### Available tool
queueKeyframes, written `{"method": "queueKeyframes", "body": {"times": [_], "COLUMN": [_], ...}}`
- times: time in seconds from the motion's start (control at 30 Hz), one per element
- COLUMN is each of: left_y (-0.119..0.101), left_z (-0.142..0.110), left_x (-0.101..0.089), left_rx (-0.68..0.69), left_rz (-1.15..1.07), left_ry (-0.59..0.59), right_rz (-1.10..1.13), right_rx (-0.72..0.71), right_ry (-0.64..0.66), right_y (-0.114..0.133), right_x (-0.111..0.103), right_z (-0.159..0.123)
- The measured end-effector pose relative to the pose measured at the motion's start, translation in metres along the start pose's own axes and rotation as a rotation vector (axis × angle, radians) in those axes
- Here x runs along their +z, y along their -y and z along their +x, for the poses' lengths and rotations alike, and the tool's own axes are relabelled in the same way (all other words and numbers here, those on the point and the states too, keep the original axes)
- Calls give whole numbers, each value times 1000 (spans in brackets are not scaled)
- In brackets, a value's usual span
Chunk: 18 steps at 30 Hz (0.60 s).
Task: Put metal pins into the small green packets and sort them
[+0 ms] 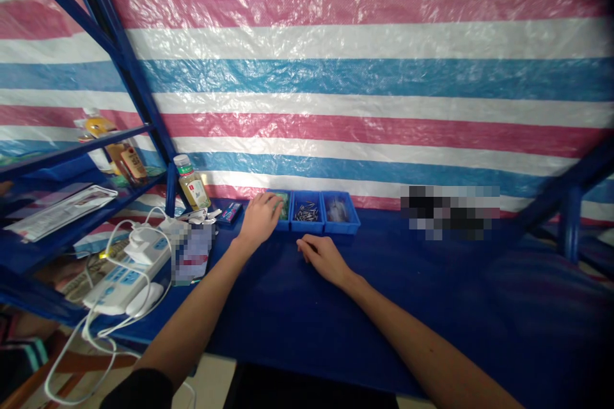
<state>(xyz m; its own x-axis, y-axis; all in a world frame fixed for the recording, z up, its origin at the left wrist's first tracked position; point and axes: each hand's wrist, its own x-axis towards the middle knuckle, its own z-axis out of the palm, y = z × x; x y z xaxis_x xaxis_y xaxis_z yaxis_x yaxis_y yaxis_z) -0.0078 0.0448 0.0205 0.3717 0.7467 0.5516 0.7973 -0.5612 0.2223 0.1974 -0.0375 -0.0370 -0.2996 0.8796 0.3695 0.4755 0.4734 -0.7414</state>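
Note:
My left hand [260, 216] reaches over the leftmost small blue bin [283, 226], fingers apart and bent down at its green contents [284, 203]. The hand covers part of that bin, and I see nothing held. Adjoining it, the middle blue bin [307, 227] contains several dark metal screws [306, 211]. Clear plastic pieces [337, 209], too blurred to name, lie in the right blue bin [343, 228]. My right hand [325, 257] rests on the blue table [288, 313] just in front of the bins, its fingers curled in with nothing visible in them.
Left on the table are a white power strip [108, 294] with cables, a pixelated flat item [194, 255], a small blue box [230, 213] and a capped bottle [192, 184]. A blue metal frame [129, 77] rises there. Striped sheeting [336, 89] hangs behind. A pixelated dark object [451, 212] lies right.

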Motion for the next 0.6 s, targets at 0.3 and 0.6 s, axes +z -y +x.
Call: {"method": "queueKeyframes", "body": {"times": [0.3, 0.6], "left_y": [63, 81], "left_z": [-11, -9], "left_x": [10, 30], "left_rx": [-322, -416], "left_rz": [-150, -264], "left_ry": [2, 45], "right_rz": [-70, -108], "right_rx": [-27, -23], "right_ry": [27, 37], "right_y": [4, 6], "right_x": [-1, -2], "right_z": [0, 0]}}
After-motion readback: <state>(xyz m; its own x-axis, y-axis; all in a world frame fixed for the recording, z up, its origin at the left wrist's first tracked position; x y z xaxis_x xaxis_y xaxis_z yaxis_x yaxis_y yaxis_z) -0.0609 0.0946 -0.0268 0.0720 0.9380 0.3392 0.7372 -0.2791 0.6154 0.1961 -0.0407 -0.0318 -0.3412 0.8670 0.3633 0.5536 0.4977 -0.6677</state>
